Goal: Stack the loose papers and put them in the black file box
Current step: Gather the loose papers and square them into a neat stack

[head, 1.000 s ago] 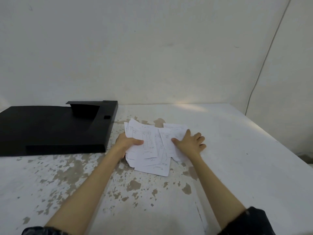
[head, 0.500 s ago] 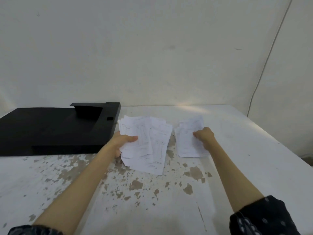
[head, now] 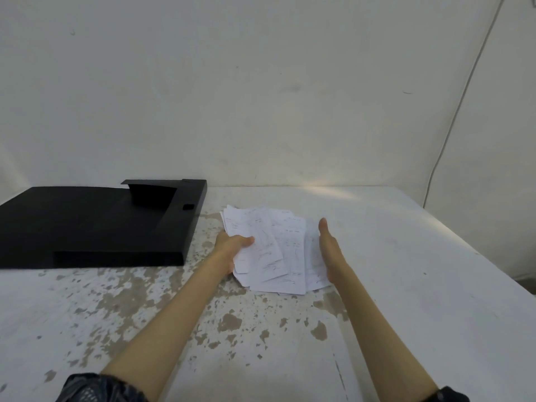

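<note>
Several loose white papers (head: 278,250) with faint handwriting lie fanned and overlapping on the table's middle. My left hand (head: 232,248) grips their left edge, thumb on top of the sheets. My right hand (head: 327,245) stands on its edge, fingers straight and together, pressed against the right side of the pile. The black file box (head: 95,224) lies open and flat on the table just left of the papers, its inside showing nothing in it.
The white table (head: 406,285) has worn, peeling paint patches toward the front. A pale wall stands right behind it, with a thin cable (head: 452,120) running down at the right. The table's right edge slopes off near the wall corner.
My right hand carried a separate sheet back from the right onto the pile, let it go and now presses flat against the pile's right side. My left hand stayed on the left edge.
</note>
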